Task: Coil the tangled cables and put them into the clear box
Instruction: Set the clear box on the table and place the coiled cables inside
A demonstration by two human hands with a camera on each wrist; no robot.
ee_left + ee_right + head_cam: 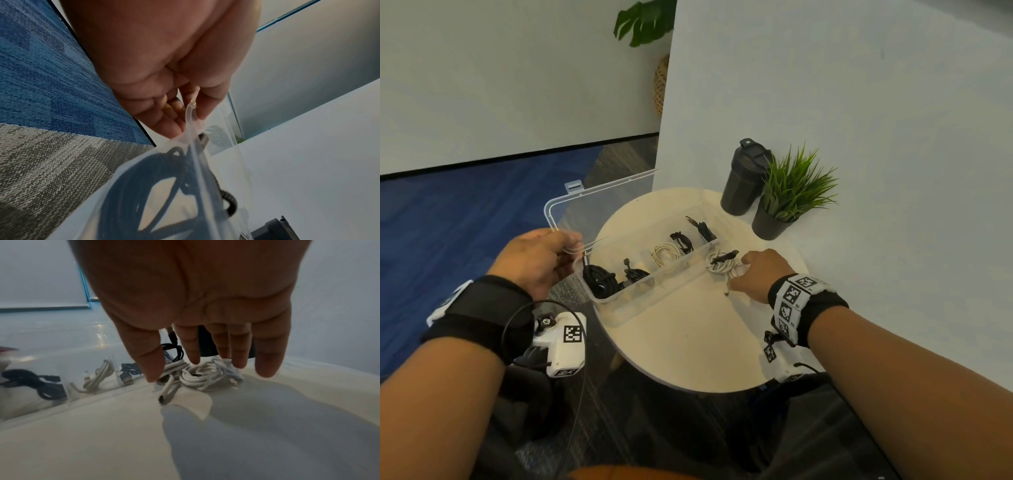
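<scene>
On a small round table (688, 359), a clear box (626, 308) was seen lying with its lid (571, 205) raised behind it. Its compartments were already largely filled: a black coiled cable (599, 279) at the near end, a second black bundle (635, 274) beside it, a white coil (666, 255) in the middle, and two more dark bundles (683, 240) toward the far end. One white coiled cable (722, 265), with a short black cable lying across it, was left outside the box, on the table just beside the box's long wall. The task was judged to be nearly finished, with only this last bundle to be lifted in and perhaps the lid to be lowered.

The near corner of the box rim was pinched by the left hand (539, 260), thumb on one side and curled fingers on the other, as was shown more closely from the left wrist (185, 100). The right hand (756, 274) was held low over the outside bundle with fingers (193, 347) spread and pointing down; the fingertips were seen at or just above the white strands, and nothing was gripped by them. Whether contact was actually made could not be told. A dark bottle (744, 178) and a potted plant (787, 195) were placed at the table's far edge.
</scene>
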